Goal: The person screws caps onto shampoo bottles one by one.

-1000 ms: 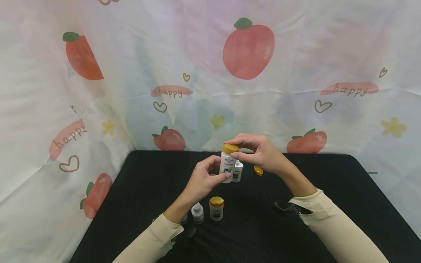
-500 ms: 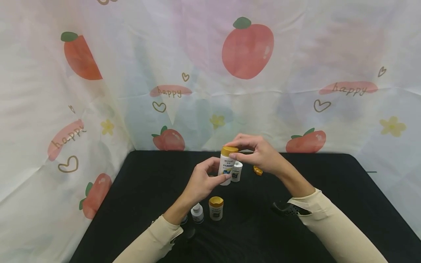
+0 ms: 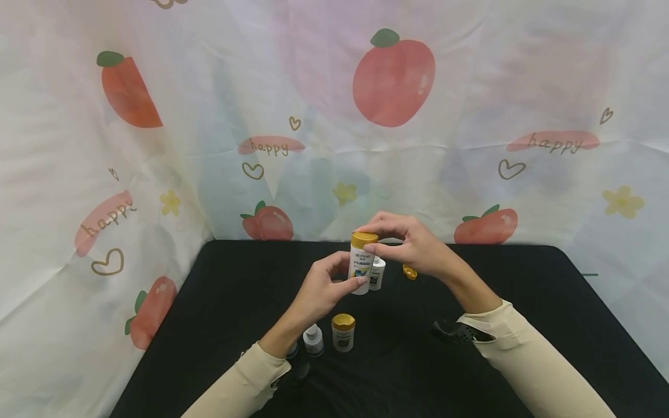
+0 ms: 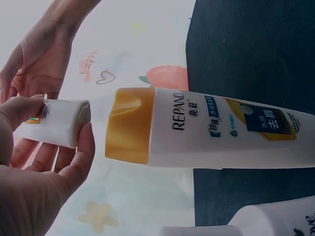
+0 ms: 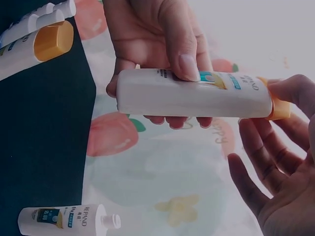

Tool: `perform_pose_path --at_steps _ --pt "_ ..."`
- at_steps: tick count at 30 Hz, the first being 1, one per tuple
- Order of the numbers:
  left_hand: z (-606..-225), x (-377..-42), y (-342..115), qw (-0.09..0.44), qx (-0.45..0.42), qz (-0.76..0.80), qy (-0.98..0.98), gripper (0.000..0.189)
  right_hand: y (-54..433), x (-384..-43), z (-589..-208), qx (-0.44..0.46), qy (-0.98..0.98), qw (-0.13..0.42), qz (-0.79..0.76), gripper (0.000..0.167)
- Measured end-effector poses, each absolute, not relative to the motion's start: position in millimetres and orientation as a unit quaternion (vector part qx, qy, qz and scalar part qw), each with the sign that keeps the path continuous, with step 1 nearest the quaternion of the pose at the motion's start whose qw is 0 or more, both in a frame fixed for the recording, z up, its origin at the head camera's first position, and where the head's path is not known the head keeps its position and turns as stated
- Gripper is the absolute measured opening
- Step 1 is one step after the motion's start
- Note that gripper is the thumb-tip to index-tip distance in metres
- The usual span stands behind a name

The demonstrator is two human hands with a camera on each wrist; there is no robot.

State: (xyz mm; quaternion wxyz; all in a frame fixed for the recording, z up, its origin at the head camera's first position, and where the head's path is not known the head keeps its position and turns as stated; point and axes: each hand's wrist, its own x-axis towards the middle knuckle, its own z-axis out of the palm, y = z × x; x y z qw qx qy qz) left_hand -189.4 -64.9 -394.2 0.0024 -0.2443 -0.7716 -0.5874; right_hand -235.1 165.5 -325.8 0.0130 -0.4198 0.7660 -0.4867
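Two hands share one white bottle (image 3: 360, 268), upright above the counter (image 3: 533, 302) toward its far edge, in the head view. The left hand (image 3: 330, 280) has its grip curled round the body; the right hand (image 3: 402, 237) has its grip narrowed on the yellow cap (image 3: 363, 238) at the top, thumb in front. Just behind stands a nozzle-topped bottle (image 3: 376, 277), and a loose cap (image 3: 410, 271) lies right of it. Farther from that edge stand a yellow-capped bottle (image 3: 343, 335) and a white-topped bottle (image 3: 313, 341); another (image 3: 292, 350) is mostly hidden by the left forearm.

From the left wrist, fingers and thumb wrap the white bottle's lower end; the yellow-capped bottle looms close, unheld.

From the right wrist, the left thumb presses the label while the right fingers hold the yellow cap. The nozzle-topped bottle stands well apart from the yellow-capped bottle.
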Motion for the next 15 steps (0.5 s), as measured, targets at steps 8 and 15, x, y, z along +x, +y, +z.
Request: perform_pose_path --at_steps 8,15 --pt "-392.4 -190.4 -64.6 0.003 -0.248 -0.575 -0.78 0.037 167.2 -232.4 -323.8 -0.42 0.768 -0.005 -0.484 0.037" --pt "-393.1 -190.8 -66.1 0.006 -0.242 -0.577 -0.78 0.036 167.6 -232.2 -326.1 -0.441 0.758 -0.008 -0.481 0.039"
